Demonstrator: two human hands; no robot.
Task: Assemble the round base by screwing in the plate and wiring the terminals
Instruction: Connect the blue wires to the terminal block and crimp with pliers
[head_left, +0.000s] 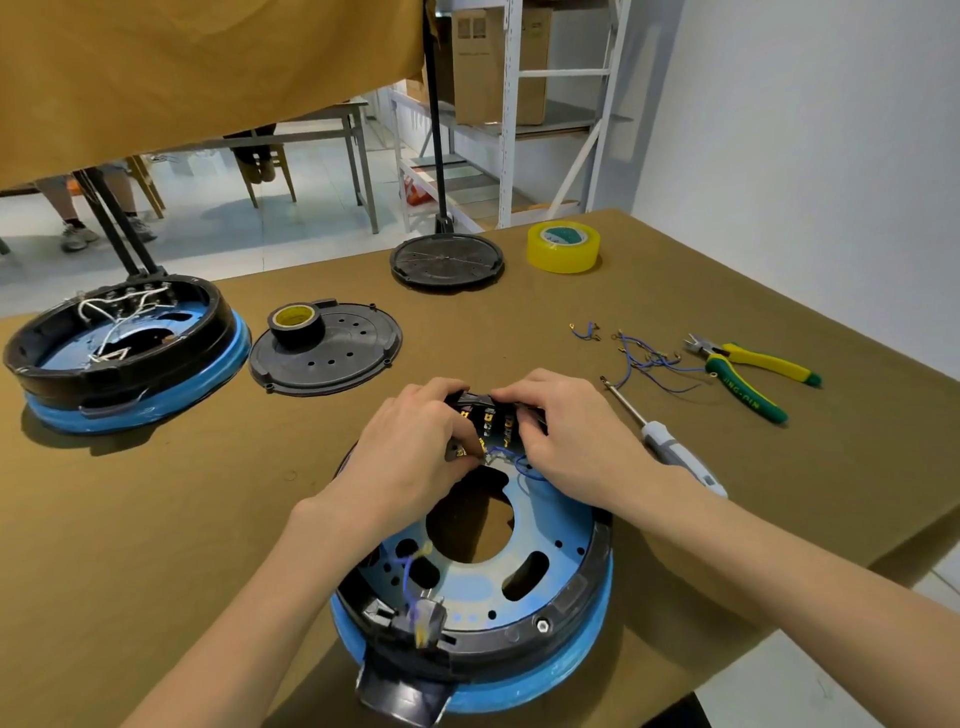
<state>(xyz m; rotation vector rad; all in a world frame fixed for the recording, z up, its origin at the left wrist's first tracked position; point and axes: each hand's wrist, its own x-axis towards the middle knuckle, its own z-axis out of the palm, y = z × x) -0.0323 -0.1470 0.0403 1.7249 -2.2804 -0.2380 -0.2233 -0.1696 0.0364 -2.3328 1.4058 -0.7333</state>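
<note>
A round black base (571, 613) wrapped in blue film lies in front of me, open side up, showing a blue inner plate with holes. At its far rim sits a black terminal block (491, 418) with brass tabs. My left hand (415, 441) grips the block's left side, fingers curled at the terminals. My right hand (561, 431) holds its right side and pinches a thin blue wire (524, 465) by the tabs. Another blue wire (405, 566) runs to a connector at the near rim.
A second base (130, 364) with white wires stands far left. A black cover plate (343, 358) carries a black tape roll (296, 322). Another round plate (447, 260), yellow tape (563, 247), loose blue wires (644, 358), pliers (753, 369) and a screwdriver (670, 441) lie to the right.
</note>
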